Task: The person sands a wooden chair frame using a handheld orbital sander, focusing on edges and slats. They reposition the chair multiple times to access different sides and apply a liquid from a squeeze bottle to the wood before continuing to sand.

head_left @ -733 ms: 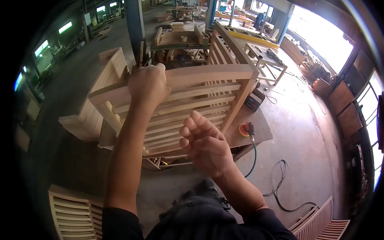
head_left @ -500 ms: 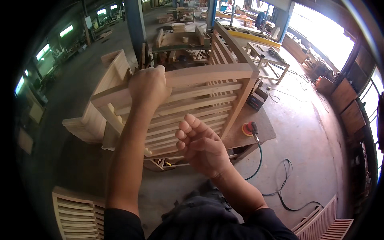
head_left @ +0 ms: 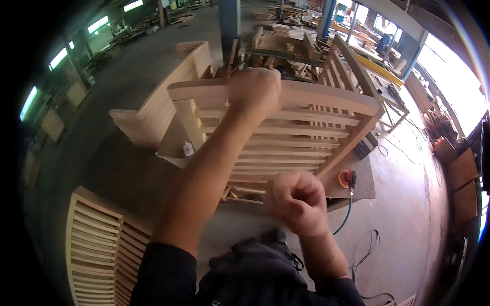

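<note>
An unfinished slatted wooden bench [head_left: 326, 97] stands tilted on a low worktable [head_left: 362, 178] in front of me. My left hand [head_left: 255, 92] is closed over its curved top rail, left of the rail's middle. That hand is blurred, and its fingertips are hidden behind the rail. Nearer to me, my right hand [head_left: 298, 201] is loosely curled into a fist in front of the lower slats. A dark hollow shows between its thumb and forefinger, with nothing visible inside. To its right, a red and black sander [head_left: 347, 179] rests on the worktable.
Stacked curved wooden parts [head_left: 158, 97] stand at the left. Another slatted bench [head_left: 94, 250] sits at the lower left. A green hose [head_left: 345, 217] runs from the sander to the floor. A blue post [head_left: 229, 23] rises behind, and a white bottle [head_left: 188, 149] is by the bench.
My view has turned left, so the scene sits further right. My left hand has slid slightly right along the rail. My right hand has curled from half-open fingers into a fist.
</note>
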Demonstrator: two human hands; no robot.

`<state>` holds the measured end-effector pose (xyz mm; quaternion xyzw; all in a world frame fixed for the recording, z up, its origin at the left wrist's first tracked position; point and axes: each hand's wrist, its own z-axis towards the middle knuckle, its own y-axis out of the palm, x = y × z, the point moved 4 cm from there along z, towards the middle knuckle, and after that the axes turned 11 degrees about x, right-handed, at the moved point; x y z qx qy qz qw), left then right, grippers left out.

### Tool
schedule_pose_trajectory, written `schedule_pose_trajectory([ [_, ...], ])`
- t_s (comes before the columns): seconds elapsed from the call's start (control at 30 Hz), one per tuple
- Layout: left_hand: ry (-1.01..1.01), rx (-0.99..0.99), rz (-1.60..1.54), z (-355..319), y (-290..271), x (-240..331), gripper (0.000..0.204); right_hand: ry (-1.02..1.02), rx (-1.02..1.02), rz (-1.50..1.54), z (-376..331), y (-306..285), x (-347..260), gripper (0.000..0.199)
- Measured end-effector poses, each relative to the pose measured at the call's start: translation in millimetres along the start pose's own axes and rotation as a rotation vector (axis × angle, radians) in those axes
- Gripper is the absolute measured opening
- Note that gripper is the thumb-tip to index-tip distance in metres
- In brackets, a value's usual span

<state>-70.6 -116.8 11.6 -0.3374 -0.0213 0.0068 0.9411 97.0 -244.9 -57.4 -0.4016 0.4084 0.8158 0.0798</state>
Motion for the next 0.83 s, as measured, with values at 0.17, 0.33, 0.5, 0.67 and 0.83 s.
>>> schedule_pose_trajectory([
  [0.17, 0.029, 0.019, -0.005, 2, -1, -1, 0.009, -0.112, 0.047, -0.114, -7, 40, -53, 0.032],
  [0.33, 0.065, 0.035, 0.016, 3, 6, 0, 0.013, -0.090, 0.102, -0.018, -46, 69, -89, 0.033],
  [0.5, 0.022, -0.038, 0.072, 4, 4, 2, 0.017, -0.156, 0.192, 0.358, -62, 108, -86, 0.033],
  [0.67, 0.017, -0.050, 0.075, 4, 4, 0, 0.016, -0.381, -0.120, 0.486, -38, 126, -93, 0.031],
  [0.83, -0.012, -0.088, 0.079, 8, 0, 5, 0.015, -0.484, -0.243, 0.441, -24, 123, -104, 0.032],
])
